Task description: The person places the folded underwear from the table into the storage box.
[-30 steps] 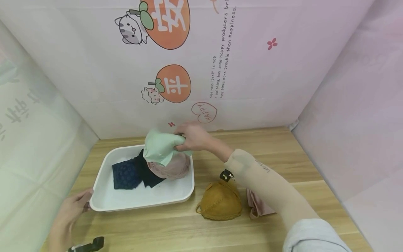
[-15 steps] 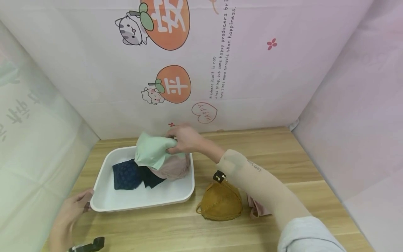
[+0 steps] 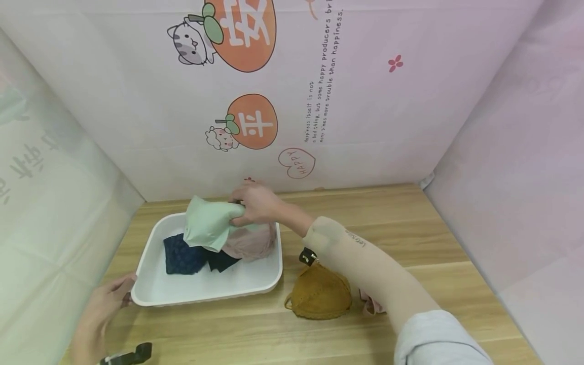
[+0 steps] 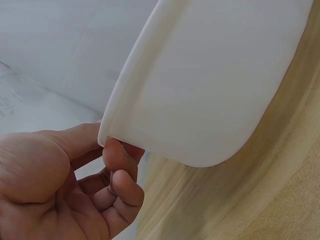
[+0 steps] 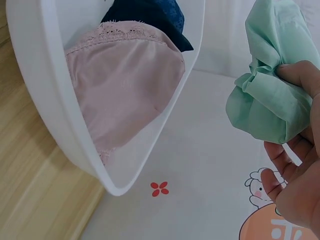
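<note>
My left hand (image 3: 102, 306) pinches the near-left corner of a white plastic basin (image 3: 155, 296); the left wrist view shows thumb and fingers at its rim (image 4: 122, 87). My right hand (image 3: 257, 203) holds a bunched, smooth mint-green garment (image 3: 205, 223) above the basin's back half, pinched between thumb and fingers in the right wrist view. Inside the basin lie a pink lace-trimmed undergarment (image 5: 127, 82) on the right and a dark navy patterned garment (image 3: 182, 256) on the left. A black cloth (image 3: 221, 259) lies between these two, partly hidden beneath the green one.
A mustard-brown bra-like garment (image 3: 321, 294) with a small loop lies on the wooden table (image 3: 246, 334), right of the basin. Farther right, a folded pink cloth (image 3: 371, 304) is partly covered by my right forearm. White printed sheets (image 3: 365, 126) hang behind and at both sides.
My right hand has moved left over the basin, carrying the mint-green garment from above the pink undergarment toward the navy one. The left hand stays at the basin's corner.
</note>
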Demonstrator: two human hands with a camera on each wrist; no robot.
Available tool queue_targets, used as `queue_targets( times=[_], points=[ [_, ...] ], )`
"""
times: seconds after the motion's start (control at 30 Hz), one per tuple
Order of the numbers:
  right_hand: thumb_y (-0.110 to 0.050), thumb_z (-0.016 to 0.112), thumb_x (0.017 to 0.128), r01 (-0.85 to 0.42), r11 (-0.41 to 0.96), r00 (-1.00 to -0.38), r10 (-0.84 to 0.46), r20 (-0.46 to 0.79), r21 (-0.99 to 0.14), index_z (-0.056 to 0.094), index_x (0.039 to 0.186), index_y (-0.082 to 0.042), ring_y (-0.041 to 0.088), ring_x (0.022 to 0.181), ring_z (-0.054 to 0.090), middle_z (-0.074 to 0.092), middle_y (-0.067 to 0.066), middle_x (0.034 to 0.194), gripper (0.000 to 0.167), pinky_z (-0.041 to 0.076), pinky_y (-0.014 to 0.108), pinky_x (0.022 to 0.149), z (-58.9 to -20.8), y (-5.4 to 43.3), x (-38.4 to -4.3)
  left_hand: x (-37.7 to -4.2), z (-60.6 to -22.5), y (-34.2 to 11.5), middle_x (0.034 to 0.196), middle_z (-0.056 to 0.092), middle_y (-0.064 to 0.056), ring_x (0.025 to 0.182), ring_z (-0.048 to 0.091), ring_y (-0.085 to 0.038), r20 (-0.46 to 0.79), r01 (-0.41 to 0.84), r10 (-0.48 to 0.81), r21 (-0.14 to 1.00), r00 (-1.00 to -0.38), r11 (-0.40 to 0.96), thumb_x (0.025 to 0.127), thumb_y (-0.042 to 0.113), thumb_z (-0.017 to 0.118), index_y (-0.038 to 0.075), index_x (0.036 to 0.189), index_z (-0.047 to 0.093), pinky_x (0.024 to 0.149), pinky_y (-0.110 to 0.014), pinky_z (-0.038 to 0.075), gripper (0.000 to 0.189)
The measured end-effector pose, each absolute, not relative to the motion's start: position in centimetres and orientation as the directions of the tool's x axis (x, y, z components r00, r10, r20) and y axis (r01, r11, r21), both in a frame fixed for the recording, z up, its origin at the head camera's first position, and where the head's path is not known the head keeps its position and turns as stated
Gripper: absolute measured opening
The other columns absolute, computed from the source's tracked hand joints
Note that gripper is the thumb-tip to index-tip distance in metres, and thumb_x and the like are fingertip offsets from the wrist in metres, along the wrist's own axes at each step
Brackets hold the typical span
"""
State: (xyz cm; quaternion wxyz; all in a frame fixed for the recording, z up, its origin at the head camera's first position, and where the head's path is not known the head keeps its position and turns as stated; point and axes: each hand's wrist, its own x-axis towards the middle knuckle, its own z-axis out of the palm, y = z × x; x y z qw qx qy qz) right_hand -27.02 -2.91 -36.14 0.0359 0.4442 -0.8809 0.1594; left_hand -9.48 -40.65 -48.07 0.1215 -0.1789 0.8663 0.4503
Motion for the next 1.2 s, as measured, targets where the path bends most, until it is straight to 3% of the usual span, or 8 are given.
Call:
queue_targets(
  times=[0.27, 0.57, 1.2],
  points=[
    [-0.045, 0.077, 0.082, -0.801, 0.555, -0.593, -0.786, 0.175, -0.223, 0.072, 0.113, -0.019, 0.01, 0.09, 0.051, 0.068, -0.008, 0.103, 0.041, 0.044, 0.021, 0.074, -36.4, -4.3, -27.0, -9.6, -48.1, -40.7, 0.093, 0.066, 0.014, 0.08, 0.063, -0.001, -0.358, -0.415, -0.211, 0.757, -0.91, 0.504, 0.105, 0.047, 0.044, -0.011, 0.146, 0.036, 0.074, -0.019, 0.058, 0.071],
    [-0.047, 0.075, 0.083, -0.826, 0.528, -0.558, -0.816, 0.152, -0.197, 0.072, 0.116, -0.02, 0.01, 0.095, 0.053, 0.07, -0.008, 0.11, 0.042, 0.046, 0.022, 0.081, -36.4, -6.3, -26.8, -9.5, -48.2, -40.9, 0.092, 0.065, 0.017, 0.08, 0.063, 0.0, -0.357, -0.419, -0.219, 0.763, -0.908, 0.492, 0.104, 0.048, 0.046, -0.01, 0.145, 0.037, 0.075, -0.018, 0.058, 0.071],
    [-0.049, 0.072, 0.085, -0.828, 0.532, -0.554, -0.825, 0.111, -0.178, 0.07, 0.119, -0.024, 0.009, 0.099, 0.05, 0.067, -0.011, 0.114, 0.042, 0.041, 0.026, 0.082, -36.9, -9.0, -26.6, -9.9, -48.4, -40.8, 0.105, 0.07, 0.001, 0.084, 0.063, -0.003, -0.35, -0.409, -0.214, 0.748, -0.912, 0.522, 0.105, 0.047, 0.044, -0.008, 0.145, 0.041, 0.075, -0.021, 0.058, 0.068]
  ],
)
